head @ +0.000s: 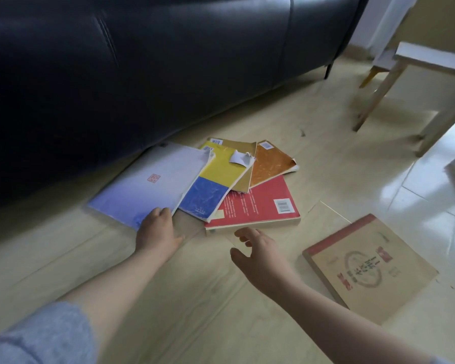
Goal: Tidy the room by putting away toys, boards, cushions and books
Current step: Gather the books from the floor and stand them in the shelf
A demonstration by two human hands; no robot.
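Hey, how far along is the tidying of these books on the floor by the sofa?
Done: nothing visibly put away. In hand: the left hand grips the near corner of the pale blue book; the right hand reaches open toward the red book, not touching it. Left: the whole fanned pile, including the yellow and blue book and orange book, plus the separate tan book, all lying on the floor.

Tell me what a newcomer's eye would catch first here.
Overlapping books fan out on the floor at the foot of the dark sofa: pale blue book, yellow-and-blue book, orange book, red book. The left hand touches the pale blue book's near corner; the open right hand hovers just short of the red book. A tan book lies apart, to the right.
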